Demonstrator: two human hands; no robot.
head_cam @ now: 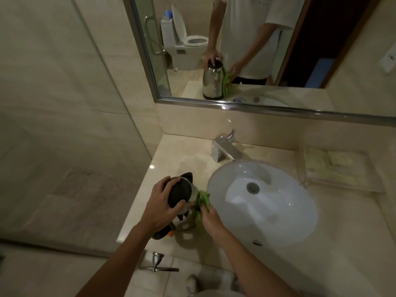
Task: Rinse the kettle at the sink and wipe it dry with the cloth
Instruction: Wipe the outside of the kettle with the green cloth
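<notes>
A steel kettle (182, 190) with a black lid stands upright on the marble counter, left of the white oval sink (276, 211). My left hand (161, 205) is clamped over the lid from above. My right hand (211, 221) holds a green cloth (201, 202) pressed against the kettle's right side. The kettle's lower body is mostly hidden behind my hands; the mirror reflection shows its shiny wall with the cloth against it.
A chrome faucet (225, 150) sits behind the sink, no water running. A clear tray (334, 168) with pale items lies at the right. A glass shower panel (75, 125) borders the counter's left edge. The mirror (257, 50) hangs above.
</notes>
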